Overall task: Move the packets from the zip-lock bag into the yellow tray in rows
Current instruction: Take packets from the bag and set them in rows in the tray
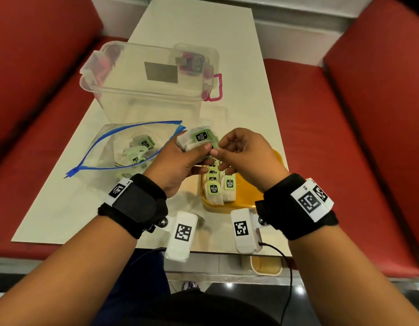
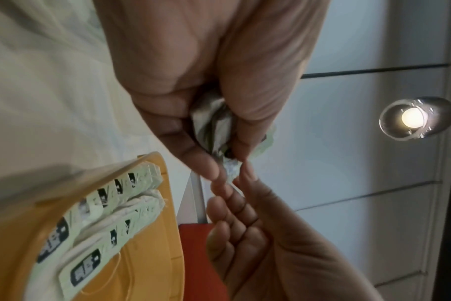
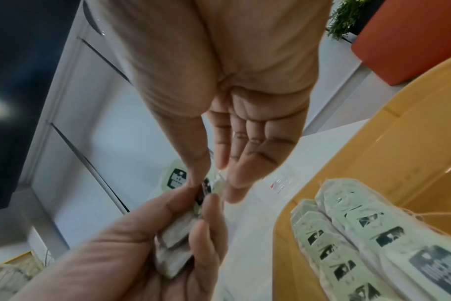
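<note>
My left hand (image 1: 180, 158) grips a small bunch of white tea packets with green labels (image 1: 199, 137) above the far end of the yellow tray (image 1: 246, 196). My right hand (image 1: 236, 151) pinches one packet (image 3: 206, 188) of that bunch between thumb and forefinger. In the left wrist view the bunch (image 2: 214, 126) is squeezed in the left hand's fingers. Two rows of packets (image 1: 221, 184) lie in the left part of the yellow tray (image 2: 147, 244), also seen as rows of packets (image 3: 361, 234). The zip-lock bag (image 1: 124, 149) lies open at the left with several packets inside.
A clear plastic box (image 1: 152, 81) with a lid and pink latches stands behind the bag. The cream table (image 1: 62, 208) is narrow, with red bench seats (image 1: 368, 137) on both sides. The tray sits near the table's right front edge.
</note>
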`<act>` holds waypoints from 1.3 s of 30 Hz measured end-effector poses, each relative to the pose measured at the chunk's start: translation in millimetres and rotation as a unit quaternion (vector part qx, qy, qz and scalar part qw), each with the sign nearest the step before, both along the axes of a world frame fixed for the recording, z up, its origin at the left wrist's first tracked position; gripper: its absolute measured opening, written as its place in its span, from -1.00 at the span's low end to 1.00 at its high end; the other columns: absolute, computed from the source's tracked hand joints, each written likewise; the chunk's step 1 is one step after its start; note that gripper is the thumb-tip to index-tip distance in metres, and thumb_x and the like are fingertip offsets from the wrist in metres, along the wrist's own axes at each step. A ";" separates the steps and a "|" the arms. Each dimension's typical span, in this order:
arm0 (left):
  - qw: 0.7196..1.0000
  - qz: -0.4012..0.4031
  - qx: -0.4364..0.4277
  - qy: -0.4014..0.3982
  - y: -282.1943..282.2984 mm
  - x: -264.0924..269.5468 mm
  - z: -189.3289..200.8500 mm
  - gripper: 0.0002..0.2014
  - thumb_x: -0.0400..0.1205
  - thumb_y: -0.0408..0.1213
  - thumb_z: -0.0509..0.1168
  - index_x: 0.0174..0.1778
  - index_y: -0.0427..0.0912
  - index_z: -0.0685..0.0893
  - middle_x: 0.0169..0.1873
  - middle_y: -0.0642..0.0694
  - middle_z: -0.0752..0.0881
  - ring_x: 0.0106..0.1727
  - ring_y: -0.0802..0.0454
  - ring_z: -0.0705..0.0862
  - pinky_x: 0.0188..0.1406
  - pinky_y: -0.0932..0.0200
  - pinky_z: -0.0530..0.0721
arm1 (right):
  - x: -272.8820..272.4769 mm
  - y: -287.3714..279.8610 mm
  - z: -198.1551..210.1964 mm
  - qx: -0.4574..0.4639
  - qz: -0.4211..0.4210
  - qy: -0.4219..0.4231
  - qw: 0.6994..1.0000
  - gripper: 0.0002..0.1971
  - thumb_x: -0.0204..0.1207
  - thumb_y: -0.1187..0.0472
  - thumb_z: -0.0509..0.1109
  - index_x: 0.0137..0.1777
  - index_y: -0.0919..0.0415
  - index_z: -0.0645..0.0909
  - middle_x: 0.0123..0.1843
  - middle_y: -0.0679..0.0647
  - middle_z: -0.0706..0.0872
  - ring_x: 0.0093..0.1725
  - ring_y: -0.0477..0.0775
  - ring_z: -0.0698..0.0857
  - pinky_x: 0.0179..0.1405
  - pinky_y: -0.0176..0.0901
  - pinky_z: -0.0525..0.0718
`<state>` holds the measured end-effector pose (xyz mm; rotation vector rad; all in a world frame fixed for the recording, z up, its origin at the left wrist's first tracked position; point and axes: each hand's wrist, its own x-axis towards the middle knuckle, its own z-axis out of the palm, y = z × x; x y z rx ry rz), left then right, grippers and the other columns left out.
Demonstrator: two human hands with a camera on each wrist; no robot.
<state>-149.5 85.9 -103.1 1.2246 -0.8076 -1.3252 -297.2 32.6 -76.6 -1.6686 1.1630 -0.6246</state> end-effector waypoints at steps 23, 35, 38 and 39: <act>0.996 0.057 0.020 0.068 15.1 10.9 13.0 -0.84 0.68 -0.33 0.28 0.06 0.06 0.55 -0.10 -0.08 0.77 -0.10 -0.11 0.73 -0.50 0.19 0.62 | -6.9 3.8 18.1 0.042 0.004 -0.110 0.993 -0.90 0.54 0.40 0.40 -0.13 0.21 0.59 -0.10 0.40 0.77 -0.28 0.13 0.78 -0.35 -0.15 0.68; 0.999 0.004 -0.005 0.047 21.5 9.5 15.6 -0.87 0.69 -0.28 0.28 0.14 -0.07 0.62 -0.07 -0.07 0.78 -0.22 0.10 0.74 -0.47 0.21 0.63 | -0.5 7.4 13.6 -0.028 0.011 -0.055 0.998 -0.88 0.51 0.28 0.48 0.02 0.16 0.68 -0.23 0.14 0.73 -0.40 -0.02 0.68 -0.42 -0.18 0.57; 0.998 0.036 -0.012 0.043 19.6 9.9 12.6 -0.84 0.71 -0.30 0.26 0.20 -0.13 0.59 -0.07 -0.05 0.79 -0.21 0.12 0.76 -0.41 0.19 0.68 | 2.3 11.3 15.5 -0.119 -0.039 -0.040 0.991 -0.84 0.42 0.18 0.56 -0.06 0.09 0.66 -0.22 -0.03 0.71 -0.36 -0.03 0.62 -0.38 -0.27 0.59; 0.998 0.046 -0.014 0.044 18.9 10.6 12.4 -0.84 0.71 -0.30 0.25 0.20 -0.14 0.58 -0.08 -0.04 0.79 -0.21 0.12 0.76 -0.38 0.19 0.70 | 4.0 13.7 16.2 -0.145 -0.032 -0.024 0.989 -0.87 0.41 0.14 0.57 -0.12 0.07 0.68 -0.22 -0.07 0.71 -0.34 -0.07 0.60 -0.36 -0.35 0.56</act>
